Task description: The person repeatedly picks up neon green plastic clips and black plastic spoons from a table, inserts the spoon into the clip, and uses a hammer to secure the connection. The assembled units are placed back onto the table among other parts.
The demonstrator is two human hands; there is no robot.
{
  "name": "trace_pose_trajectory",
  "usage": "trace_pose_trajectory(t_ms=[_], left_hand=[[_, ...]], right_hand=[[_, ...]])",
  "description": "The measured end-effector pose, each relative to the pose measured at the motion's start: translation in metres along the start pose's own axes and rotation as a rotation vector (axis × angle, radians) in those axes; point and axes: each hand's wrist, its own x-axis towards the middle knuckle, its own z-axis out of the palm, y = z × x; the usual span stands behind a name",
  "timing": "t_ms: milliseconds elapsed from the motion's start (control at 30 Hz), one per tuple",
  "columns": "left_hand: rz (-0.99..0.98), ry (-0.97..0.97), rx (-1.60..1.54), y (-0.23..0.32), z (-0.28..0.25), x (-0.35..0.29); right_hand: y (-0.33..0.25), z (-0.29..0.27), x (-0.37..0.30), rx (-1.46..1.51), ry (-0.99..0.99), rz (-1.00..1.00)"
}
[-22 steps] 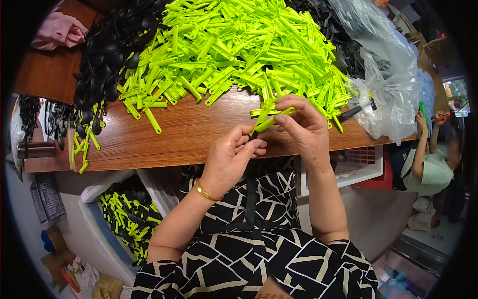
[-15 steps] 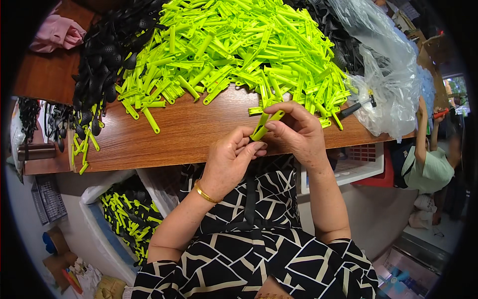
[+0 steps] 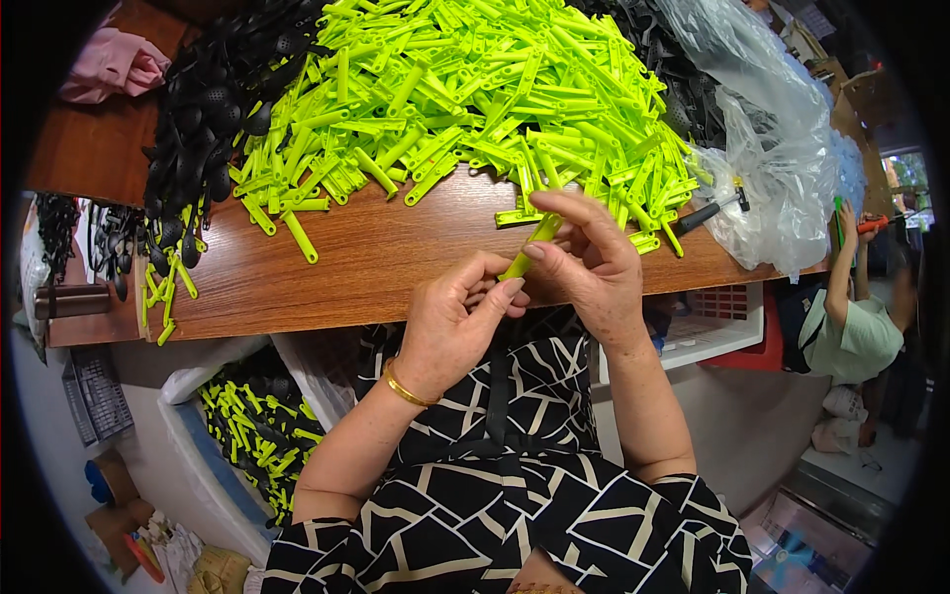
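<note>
Just over the table's near edge, my left hand pinches the lower end of a neon-green plastic handle between thumb and fingers. On the same handle's upper part, the thumb and forefinger of my right hand are closed. The handle slants up to the right, and my fingers hide part of its length. Whether something black is fitted into its lower end I cannot tell. Beyond my hands rises a big heap of loose neon-green handles, a few of them strewn at its near side.
Black utensils with perforated heads are piled left of the heap. A clear plastic bag and a black-handled tool lie at right. Below the wooden table stands a bin of green-handled black pieces. Another person works far right.
The green handle has turned between my fingers and shows a narrower side. My right fingers have shifted slightly along it; my left hand is nearly where it was.
</note>
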Motion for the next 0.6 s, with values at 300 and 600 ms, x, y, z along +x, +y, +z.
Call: trace_pose_trajectory(t_ms=[300, 600], left_hand=[[0.121, -0.032, 0.372, -0.003, 0.001, -0.02], [0.009, -0.24, 0.348, -0.019, -0.004, -0.037]], right_hand=[[-0.004, -0.007, -0.03, 0.288, -0.16, 0.3], [0.0, -0.048, -0.05, 0.16, -0.496, 0.272]])
